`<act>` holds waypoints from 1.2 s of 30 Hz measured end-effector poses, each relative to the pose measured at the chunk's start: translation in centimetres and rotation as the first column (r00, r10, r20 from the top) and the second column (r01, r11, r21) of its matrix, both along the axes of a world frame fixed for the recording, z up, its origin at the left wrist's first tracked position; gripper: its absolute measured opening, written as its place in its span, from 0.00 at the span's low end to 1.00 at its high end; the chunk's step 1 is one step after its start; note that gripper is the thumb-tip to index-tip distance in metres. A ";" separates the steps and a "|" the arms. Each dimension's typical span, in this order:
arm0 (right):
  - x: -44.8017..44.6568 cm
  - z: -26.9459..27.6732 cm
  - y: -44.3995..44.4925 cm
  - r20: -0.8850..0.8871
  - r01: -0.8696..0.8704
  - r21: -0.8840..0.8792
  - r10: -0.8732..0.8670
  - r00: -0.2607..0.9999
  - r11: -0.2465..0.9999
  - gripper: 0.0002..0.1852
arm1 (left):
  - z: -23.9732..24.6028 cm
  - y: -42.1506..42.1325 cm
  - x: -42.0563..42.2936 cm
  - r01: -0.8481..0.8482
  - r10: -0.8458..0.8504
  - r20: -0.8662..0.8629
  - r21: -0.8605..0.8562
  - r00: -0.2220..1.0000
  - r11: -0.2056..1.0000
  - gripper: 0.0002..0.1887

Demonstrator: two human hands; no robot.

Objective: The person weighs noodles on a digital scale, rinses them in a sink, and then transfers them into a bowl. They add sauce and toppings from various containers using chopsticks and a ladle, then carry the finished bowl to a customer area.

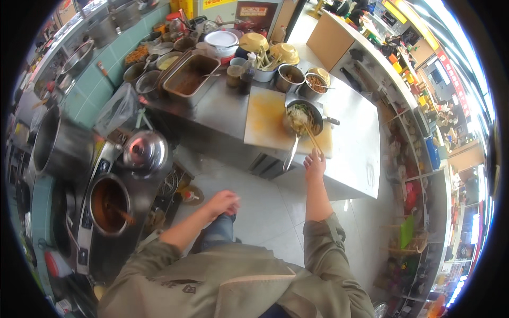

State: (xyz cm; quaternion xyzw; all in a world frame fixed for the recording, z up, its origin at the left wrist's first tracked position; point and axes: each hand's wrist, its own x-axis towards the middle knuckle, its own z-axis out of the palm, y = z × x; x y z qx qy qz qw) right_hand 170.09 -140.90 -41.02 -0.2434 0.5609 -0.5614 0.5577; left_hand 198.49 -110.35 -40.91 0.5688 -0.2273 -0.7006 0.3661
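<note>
My right hand point(315, 163) grips a pair of wooden chopsticks point(313, 138) by their near ends. Their far ends reach into noodles and greens point(299, 116) in a dark pan point(319, 119). The pan's metal handle point(292, 154) points toward me, just left of my right hand, and I am not touching it. Beneath the pan lies a stained cutting board point(260, 123). A riveted dark knife handle point(331, 120) sticks out at the pan's right side. Blurred and half curled, my left hand point(225, 203) hangs over my leg, away from the counter, with nothing visible in it.
Behind the board stand a pot of beans or nuts point(316, 84), another metal pot point(289, 76) and a dark bottle point(249, 69). A deep metal tray point(191, 77) is farther left. On the stove at my left are a lidded pot point(145, 151) and a pot of brown liquid point(108, 202).
</note>
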 end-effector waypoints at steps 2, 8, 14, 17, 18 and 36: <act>0.5 0.5 -4.9 0.091 0.043 -0.145 -0.030 0.995 0.989 0.22 | 0.4 -10.3 -2.0 0.098 -0.100 -0.038 -0.068 0.994 0.993 0.14; 2.3 3.6 -16.8 -0.253 0.146 -0.046 -0.153 0.955 0.988 0.14 | 2.4 -29.6 -9.3 0.126 -0.128 -0.248 -0.021 0.960 0.992 0.12; 1.6 7.9 -17.9 -0.481 -0.428 0.001 0.375 0.792 0.904 0.13 | 0.7 -33.2 -11.9 0.074 -0.051 -0.394 0.044 0.918 0.996 0.05; -2.0 10.8 -17.8 -0.570 -0.551 0.058 0.481 0.666 0.832 0.13 | 0.7 -32.8 -12.3 0.014 -0.012 -0.202 0.012 0.979 1.000 0.05; -3.0 11.6 -18.3 -0.636 -0.544 0.049 0.446 0.629 0.837 0.13 | 1.0 -32.7 -12.6 -0.003 0.006 -0.190 0.016 0.982 1.000 0.04; -3.7 10.0 -29.1 -0.894 -0.783 0.128 0.412 0.175 0.609 0.24 | -1.7 -34.8 -18.1 -0.305 0.293 -0.148 -0.066 0.944 0.950 0.04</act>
